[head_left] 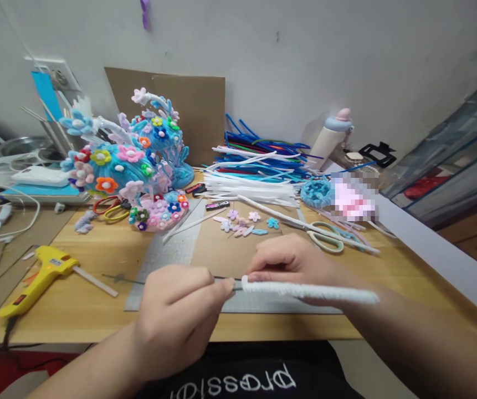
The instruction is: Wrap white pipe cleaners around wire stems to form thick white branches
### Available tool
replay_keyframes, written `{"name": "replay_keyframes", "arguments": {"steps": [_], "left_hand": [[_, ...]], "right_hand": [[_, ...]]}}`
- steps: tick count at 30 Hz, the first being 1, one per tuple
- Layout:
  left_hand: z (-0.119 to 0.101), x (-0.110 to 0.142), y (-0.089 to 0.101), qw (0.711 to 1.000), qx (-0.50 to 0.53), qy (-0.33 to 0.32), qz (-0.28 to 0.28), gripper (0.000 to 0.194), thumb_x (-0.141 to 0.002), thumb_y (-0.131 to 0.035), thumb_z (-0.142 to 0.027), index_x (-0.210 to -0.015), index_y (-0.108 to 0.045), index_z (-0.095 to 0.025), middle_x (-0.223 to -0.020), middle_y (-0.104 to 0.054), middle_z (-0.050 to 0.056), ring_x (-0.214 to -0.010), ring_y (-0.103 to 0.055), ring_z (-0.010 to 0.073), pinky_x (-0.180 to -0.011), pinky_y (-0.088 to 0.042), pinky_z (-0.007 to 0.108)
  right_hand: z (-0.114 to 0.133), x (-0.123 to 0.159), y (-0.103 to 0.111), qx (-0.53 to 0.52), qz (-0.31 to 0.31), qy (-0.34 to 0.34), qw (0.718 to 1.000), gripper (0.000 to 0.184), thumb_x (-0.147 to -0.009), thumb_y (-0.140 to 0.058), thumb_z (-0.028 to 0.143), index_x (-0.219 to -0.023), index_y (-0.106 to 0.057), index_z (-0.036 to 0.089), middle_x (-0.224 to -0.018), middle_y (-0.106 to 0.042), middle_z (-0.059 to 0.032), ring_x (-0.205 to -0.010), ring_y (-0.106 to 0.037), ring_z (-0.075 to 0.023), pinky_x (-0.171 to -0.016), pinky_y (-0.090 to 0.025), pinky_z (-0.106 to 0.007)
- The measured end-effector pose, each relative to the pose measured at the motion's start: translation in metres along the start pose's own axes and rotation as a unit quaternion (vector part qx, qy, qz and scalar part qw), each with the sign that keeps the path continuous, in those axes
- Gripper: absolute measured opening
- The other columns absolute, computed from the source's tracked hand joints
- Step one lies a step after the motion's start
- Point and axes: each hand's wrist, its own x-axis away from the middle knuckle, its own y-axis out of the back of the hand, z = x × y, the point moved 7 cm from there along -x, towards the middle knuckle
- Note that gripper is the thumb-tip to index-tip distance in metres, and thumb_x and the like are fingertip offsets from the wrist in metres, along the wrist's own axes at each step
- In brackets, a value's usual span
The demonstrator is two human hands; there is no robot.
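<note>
My left hand [182, 307] is closed, thumb and fingers pinching a thin dark wire [128, 280] whose tail sticks out to the left. Close beside it, my right hand [290, 266] grips a fuzzy white pipe cleaner [313, 290] that runs out to the right, under the wrist. The pipe cleaner's left end bends around or against the wire at my right thumb; exactly how they join is hidden by the fingers. Both hands hover above a grey cutting mat [172, 244]. Just beyond them lie several small fuzzy flowers and leaves [242, 224].
A yellow glue gun [49, 271] lies at left. Colourful pipe-cleaner flower pieces [117, 166] stand behind it. White and blue pipe cleaners [255, 185] are piled at the back, near scissors [325, 238], a blue fuzzy ring [316, 192] and a bottle [332, 136]. Cardboard [192, 116] leans on the wall.
</note>
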Motion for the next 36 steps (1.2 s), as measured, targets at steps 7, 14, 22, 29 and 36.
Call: {"name": "replay_keyframes", "arguments": {"steps": [7, 14, 22, 29, 36], "left_hand": [[0.019, 0.004, -0.012, 0.993, -0.091, 0.081, -0.001, 0.008, -0.079, -0.058, -0.009, -0.078, -0.062, -0.017, -0.057, -0.045, -0.003, -0.049, -0.041, 0.0094, -0.047, -0.03, 0.025], [0.003, 0.005, -0.017, 0.986, -0.159, -0.027, 0.047, 0.008, -0.08, -0.056, -0.01, -0.079, -0.063, -0.015, -0.055, -0.05, -0.002, -0.049, -0.038, 0.0121, -0.047, -0.024, 0.03], [-0.004, 0.0, -0.008, 0.999, 0.002, -0.018, 0.047, 0.017, -0.078, -0.055, -0.004, -0.089, -0.062, -0.014, -0.058, -0.049, -0.002, -0.05, -0.038, 0.0113, -0.048, -0.026, 0.027], [0.025, 0.002, -0.012, 0.99, -0.059, 0.13, 0.003, 0.013, -0.082, -0.055, -0.012, -0.07, -0.06, -0.016, -0.057, -0.042, -0.003, -0.049, -0.041, 0.009, -0.047, -0.03, 0.023], [0.02, 0.002, -0.027, 0.978, -0.182, 0.055, 0.084, 0.021, -0.082, -0.049, -0.012, -0.064, -0.058, -0.018, -0.056, -0.048, -0.002, -0.049, -0.041, 0.0122, -0.047, -0.025, 0.028]], "right_hand": [[0.005, 0.02, -0.034, 0.158, -0.103, 0.005, 0.982, 0.021, -0.09, -0.046, 0.02, -0.074, -0.059, 0.015, -0.064, -0.058, 0.0003, -0.056, -0.047, -0.0103, -0.053, -0.03, -0.025], [0.039, 0.021, -0.008, 0.323, -0.134, 0.082, 0.933, 0.02, -0.09, -0.047, 0.021, -0.078, -0.063, 0.016, -0.062, -0.055, -0.0001, -0.056, -0.043, -0.0119, -0.054, -0.024, -0.029], [-0.006, -0.004, -0.001, -0.079, 0.067, -0.069, 0.992, 0.017, -0.083, -0.062, 0.028, -0.075, -0.067, 0.014, -0.068, -0.061, 0.0, -0.063, -0.054, -0.0103, -0.058, -0.039, -0.021], [-0.019, 0.01, -0.034, 0.0, -0.09, -0.091, 0.992, 0.023, -0.09, -0.049, 0.028, -0.074, -0.061, 0.017, -0.065, -0.059, 0.0009, -0.06, -0.051, -0.011, -0.056, -0.035, -0.023], [0.027, 0.015, -0.02, 0.343, -0.124, 0.047, 0.93, 0.027, -0.091, -0.041, 0.021, -0.07, -0.059, 0.016, -0.061, -0.054, -0.0015, -0.056, -0.045, -0.0125, -0.054, -0.024, -0.029]]}}
